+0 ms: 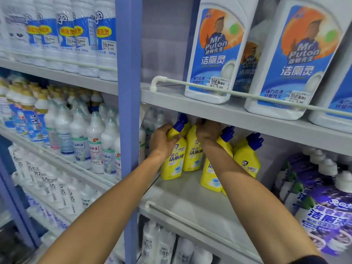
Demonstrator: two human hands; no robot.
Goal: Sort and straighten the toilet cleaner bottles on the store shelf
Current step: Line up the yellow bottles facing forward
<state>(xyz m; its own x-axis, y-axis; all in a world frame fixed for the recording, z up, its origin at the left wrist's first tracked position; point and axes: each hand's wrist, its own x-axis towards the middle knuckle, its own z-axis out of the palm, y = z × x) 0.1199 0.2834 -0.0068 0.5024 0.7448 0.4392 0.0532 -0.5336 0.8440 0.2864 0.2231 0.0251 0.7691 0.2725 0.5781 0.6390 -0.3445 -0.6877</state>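
A shop is shown: grey metal shelves [171,100] are packed with rows of identical white, blue-labelled plastic bottles [213,54], marked by barcoded price stickers [220,83].

Upright post [128,92]: stands between the left bay and the right bay.
Upper shelf [190,105]: right bay; carries large bottles [213,54] side by side behind a guard rail [190,83].
Middle shelf [181,191]: directly below the upper shelf.
First bottle [173,162]: leftmost on the middle shelf, near the post.
Second bottle [193,153]: just right of the first, set further back.
Third bottle [209,176]: right of the second, nearest the front.
Fourth bottle [246,159]: right of the third, further back.
Left hand [162,139]: grips the first bottle's neck.
Right hand [206,130]: curled over the second bottle's top, just under the upper shelf.
Right-end bottles [327,206]: right of the fourth bottle, apart from it.
Left-bay bottles [91,141]: rows on shelves left of the post.
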